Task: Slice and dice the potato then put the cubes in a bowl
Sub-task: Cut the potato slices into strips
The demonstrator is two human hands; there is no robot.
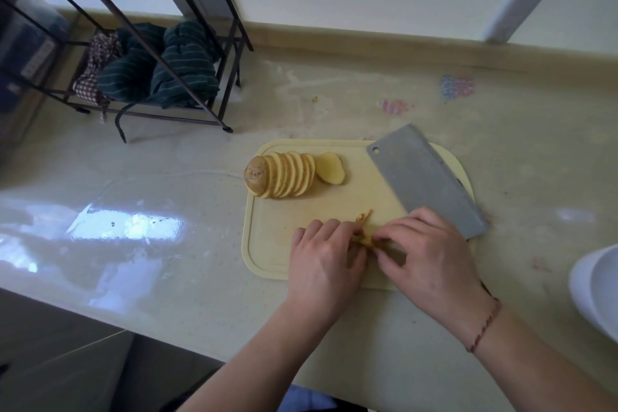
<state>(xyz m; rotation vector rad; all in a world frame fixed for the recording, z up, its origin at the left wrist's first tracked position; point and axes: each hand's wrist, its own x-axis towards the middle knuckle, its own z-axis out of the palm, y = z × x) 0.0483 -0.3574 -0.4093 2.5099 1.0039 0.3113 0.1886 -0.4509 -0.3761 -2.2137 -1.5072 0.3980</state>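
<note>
A sliced potato (279,174) lies as a leaning row of rounds at the back left of the pale yellow cutting board (267,244), with one round (330,168) flat beside it. A grey cleaver (424,177) lies flat on the board's right side. At the board's front, my left hand (326,257) and my right hand (431,254) meet, both pinching a small bunch of potato pieces (363,237). A white bowl (598,288) shows partly at the right edge.
A black wire rack (140,53) holding green striped and checked cloths (157,67) stands at the back left of the beige counter (167,244). The counter's front edge runs diagonally at lower left. A wall rises behind.
</note>
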